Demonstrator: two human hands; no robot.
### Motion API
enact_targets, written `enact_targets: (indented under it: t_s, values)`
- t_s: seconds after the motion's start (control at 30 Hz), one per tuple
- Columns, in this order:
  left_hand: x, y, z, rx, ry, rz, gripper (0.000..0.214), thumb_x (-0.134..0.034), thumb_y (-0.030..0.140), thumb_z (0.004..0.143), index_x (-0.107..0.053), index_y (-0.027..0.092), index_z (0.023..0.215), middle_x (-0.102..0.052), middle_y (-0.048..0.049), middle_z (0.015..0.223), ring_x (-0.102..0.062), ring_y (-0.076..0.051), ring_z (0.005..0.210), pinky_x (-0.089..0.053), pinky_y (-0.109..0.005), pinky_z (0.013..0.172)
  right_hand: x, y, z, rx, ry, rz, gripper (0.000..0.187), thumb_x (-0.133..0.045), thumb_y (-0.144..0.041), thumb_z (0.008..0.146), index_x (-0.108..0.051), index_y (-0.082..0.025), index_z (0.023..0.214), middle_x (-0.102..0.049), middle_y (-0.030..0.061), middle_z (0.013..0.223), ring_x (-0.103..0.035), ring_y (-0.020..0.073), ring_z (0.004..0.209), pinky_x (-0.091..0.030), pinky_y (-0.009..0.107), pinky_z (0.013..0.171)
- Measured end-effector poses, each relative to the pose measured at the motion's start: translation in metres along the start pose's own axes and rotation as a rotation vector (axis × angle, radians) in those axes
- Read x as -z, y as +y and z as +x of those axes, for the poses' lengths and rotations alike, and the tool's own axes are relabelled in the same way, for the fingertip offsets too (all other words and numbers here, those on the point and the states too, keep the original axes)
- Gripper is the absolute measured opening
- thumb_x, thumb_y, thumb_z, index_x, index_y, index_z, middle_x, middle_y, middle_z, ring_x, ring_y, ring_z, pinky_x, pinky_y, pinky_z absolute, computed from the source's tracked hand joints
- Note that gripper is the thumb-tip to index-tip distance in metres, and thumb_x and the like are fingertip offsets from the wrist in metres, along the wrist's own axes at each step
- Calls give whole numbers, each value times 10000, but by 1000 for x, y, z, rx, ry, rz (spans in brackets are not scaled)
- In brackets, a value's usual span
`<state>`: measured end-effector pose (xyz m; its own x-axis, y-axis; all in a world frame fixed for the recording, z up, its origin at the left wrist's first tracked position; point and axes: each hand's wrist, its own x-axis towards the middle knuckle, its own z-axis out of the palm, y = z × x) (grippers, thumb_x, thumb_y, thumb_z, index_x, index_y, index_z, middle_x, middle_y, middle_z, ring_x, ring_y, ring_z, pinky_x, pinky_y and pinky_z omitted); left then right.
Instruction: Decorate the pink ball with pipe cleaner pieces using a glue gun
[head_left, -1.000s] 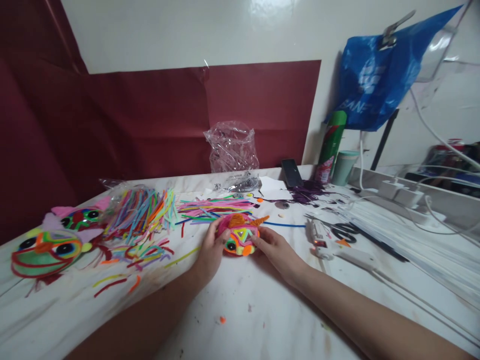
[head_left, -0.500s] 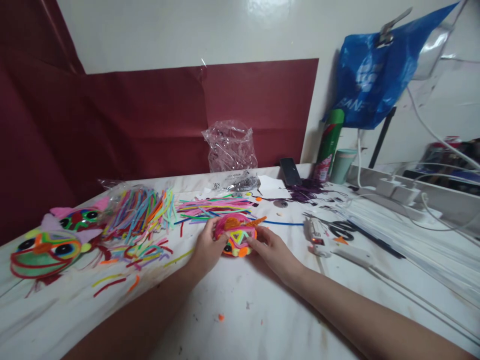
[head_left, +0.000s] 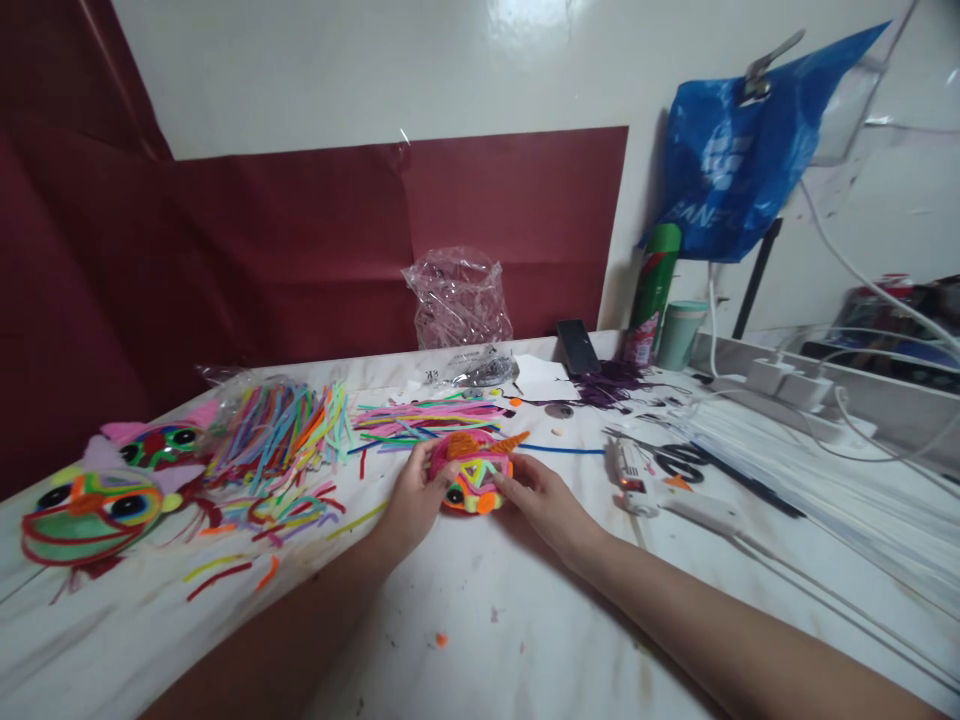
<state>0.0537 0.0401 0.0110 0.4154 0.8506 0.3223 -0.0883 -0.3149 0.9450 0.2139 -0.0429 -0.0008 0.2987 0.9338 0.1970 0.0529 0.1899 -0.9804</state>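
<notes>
Between my two hands, low over the white marbled table (head_left: 450,620), is a small pipe-cleaner craft face (head_left: 474,478) in pink, orange and yellow. It has a black eye at its lower left and orange points on top. My left hand (head_left: 418,497) grips its left edge, thumb in front. On the opposite side, my right hand (head_left: 546,500) holds the right edge, with the thumb near the front. The fingers behind the craft are partly hidden. Pipe cleaners (head_left: 431,412) in several colours lie just behind it.
Two finished-looking craft faces (head_left: 94,510) and a bundle of pipe cleaners (head_left: 277,435) lie left. At right are a glue gun (head_left: 637,480), scissors (head_left: 675,458), a power strip (head_left: 810,415) and clear sticks (head_left: 825,480). A phone (head_left: 577,346), spray can (head_left: 654,295) and cup (head_left: 681,335) are behind.
The camera view has shifted slightly. Both hands keep their hold on the craft face, which has hardly moved.
</notes>
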Motion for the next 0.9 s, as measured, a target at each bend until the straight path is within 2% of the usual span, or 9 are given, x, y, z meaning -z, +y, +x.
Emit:
enact_targets:
  t_s: [0.17, 0.3, 0.43, 0.53, 0.6, 0.73, 0.8, 0.9]
  values:
    - [4, -13, 2, 50, 65, -117, 413, -624, 417, 766, -533, 187, 1097, -648, -85, 1102, -620, -245, 1015, -475, -397, 892, 1, -1, 0, 8, -12, 51, 392, -628, -357, 744, -630, -181, 1094, -685, 78, 1087, -602, 250, 989, -460, 375, 859]
    - [6, -22, 4, 90, 89, -215, 424, -619, 438, 778, -508, 203, 1112, -658, -72, 1069, -626, -239, 1001, -479, -392, 879, 1, -4, 0, 13, -14, 34, 405, -617, -295, 715, -620, -173, 1101, -680, 77, 1096, -594, 243, 990, -443, 379, 883]
    - [6, -20, 5, 80, 66, -222, 422, -574, 481, 803, -524, 201, 1116, -654, -75, 1092, -609, -243, 1047, -465, -386, 914, 3, -2, 2, -11, -5, 10, 397, -583, -253, 702, -624, -158, 1085, -682, 78, 1075, -595, 234, 982, -441, 365, 884]
    - [4, -16, 4, 86, 13, -195, 441, -606, 453, 788, -521, 199, 1139, -631, -87, 1164, -596, -255, 1083, -464, -388, 927, 3, 1, 3, -24, -15, 35, 390, -575, -255, 703, -628, -149, 1075, -684, 87, 1074, -605, 237, 968, -453, 362, 862]
    - [1, -14, 2, 74, -24, -193, 509, -674, 383, 746, -483, 210, 1185, -603, -90, 1215, -584, -260, 1108, -472, -380, 926, 3, 1, 3, -25, -17, 45, 390, -584, -273, 706, -630, -143, 1072, -687, 92, 1071, -609, 238, 960, -457, 363, 856]
    - [-4, -10, -2, 57, -71, -197, 803, -800, 270, 599, -376, 228, 1280, -565, -110, 1266, -567, -280, 1133, -478, -383, 926, 3, -3, 2, -34, -4, 47, 395, -608, -318, 711, -638, -149, 1067, -698, 81, 1044, -615, 229, 925, -468, 347, 814]
    - [-5, -8, -4, 60, -81, -191, 834, -816, 260, 571, -378, 217, 1278, -563, -121, 1269, -562, -290, 1138, -472, -388, 934, 4, -6, 2, -29, 7, 42, 400, -622, -341, 713, -645, -156, 1067, -697, 80, 1053, -612, 233, 930, -472, 346, 793]
    - [-5, -5, -6, 81, -85, -215, 790, -800, 249, 599, -386, 217, 1271, -571, -118, 1261, -571, -279, 1126, -472, -383, 931, 6, -7, 2, 0, 12, 18, 430, -636, -374, 717, -644, -156, 1088, -684, 92, 1095, -600, 249, 964, -470, 366, 811]
